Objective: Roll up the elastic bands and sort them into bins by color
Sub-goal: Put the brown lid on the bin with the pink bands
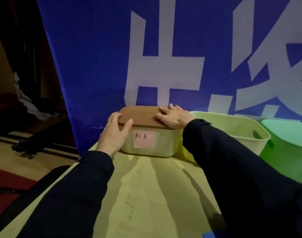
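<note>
A cream bin [164, 143] with a pink handwritten label [144, 139] stands at the far end of the table, closed by a brown lid [140, 115]. My left hand [114, 134] grips the bin's left end, thumb over the lid's front edge and fingers round its left rim. My right hand [174, 115] lies flat on the lid's right end with straight fingers. No elastic band is visible.
An open pale green bin [232, 124] stands right of the lidded bin, and a brighter green bin [287, 146] beside it at the right edge. A yellow cloth [146, 194] covers the table. A blue banner [98, 57] hangs right behind. A blue scrap [209, 235] lies at the bottom edge.
</note>
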`<state>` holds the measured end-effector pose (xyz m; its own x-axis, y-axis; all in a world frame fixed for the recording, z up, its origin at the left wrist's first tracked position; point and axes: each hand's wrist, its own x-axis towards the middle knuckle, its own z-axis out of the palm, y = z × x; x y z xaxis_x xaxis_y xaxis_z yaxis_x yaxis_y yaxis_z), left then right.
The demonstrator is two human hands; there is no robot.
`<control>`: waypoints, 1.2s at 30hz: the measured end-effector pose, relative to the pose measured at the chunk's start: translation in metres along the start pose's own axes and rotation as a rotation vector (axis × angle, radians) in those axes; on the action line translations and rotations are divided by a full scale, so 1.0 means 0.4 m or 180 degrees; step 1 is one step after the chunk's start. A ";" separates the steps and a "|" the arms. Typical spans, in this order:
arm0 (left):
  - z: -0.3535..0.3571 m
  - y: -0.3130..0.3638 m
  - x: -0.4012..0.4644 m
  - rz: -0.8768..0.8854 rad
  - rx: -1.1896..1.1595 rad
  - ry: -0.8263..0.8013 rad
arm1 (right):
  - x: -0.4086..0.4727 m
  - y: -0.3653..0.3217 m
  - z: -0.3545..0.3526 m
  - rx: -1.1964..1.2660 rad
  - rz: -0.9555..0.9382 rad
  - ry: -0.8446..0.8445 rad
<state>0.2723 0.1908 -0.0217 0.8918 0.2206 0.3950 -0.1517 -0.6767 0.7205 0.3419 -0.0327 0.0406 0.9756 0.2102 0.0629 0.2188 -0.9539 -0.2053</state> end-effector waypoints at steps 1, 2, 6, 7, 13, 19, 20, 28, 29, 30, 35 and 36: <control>0.002 -0.001 0.000 0.0005 -0.0009 -0.0005 | 0.000 0.000 -0.001 -0.0007 0.0026 -0.0058; 0.004 -0.002 0.000 0.0011 -0.0035 -0.0018 | 0.001 -0.001 -0.003 -0.0028 0.0042 -0.0097; 0.008 -0.007 0.005 -0.0038 -0.0197 -0.0110 | -0.012 -0.010 -0.001 -0.0233 0.0028 0.0888; 0.007 -0.005 0.005 -0.0054 -0.0244 -0.0133 | -0.022 -0.016 0.001 -0.0204 0.0066 0.1270; 0.015 0.010 -0.010 -0.0019 -0.0148 0.0071 | -0.077 -0.063 0.073 -0.0202 -0.0790 0.1692; 0.024 0.023 -0.012 -0.0086 -0.0075 0.0163 | -0.057 -0.055 0.102 -0.0348 -0.0854 0.1582; 0.024 0.026 -0.015 -0.0102 -0.0015 0.0154 | -0.059 -0.059 0.097 -0.0346 -0.0822 0.1513; -0.043 0.096 -0.080 0.0129 0.0665 -0.0115 | -0.193 -0.136 0.000 -0.0266 -0.0638 0.1493; -0.048 0.112 -0.108 0.0299 0.0570 -0.0018 | -0.219 -0.139 -0.002 -0.0076 -0.0627 0.1513; -0.051 0.129 -0.140 0.0426 0.0474 0.0098 | -0.246 -0.139 -0.002 0.0100 -0.0610 0.1500; -0.042 0.234 -0.296 0.0396 -0.0040 0.0229 | -0.385 -0.063 -0.020 0.0580 -0.0412 0.1316; -0.035 0.255 -0.327 0.0367 -0.0141 0.0086 | -0.418 -0.039 -0.028 0.0623 -0.0408 0.1276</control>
<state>0.1341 0.1026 0.0081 0.8557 0.1623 0.4914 -0.2719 -0.6670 0.6937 0.1752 -0.0555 0.0441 0.8654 0.1878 0.4646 0.3740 -0.8592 -0.3492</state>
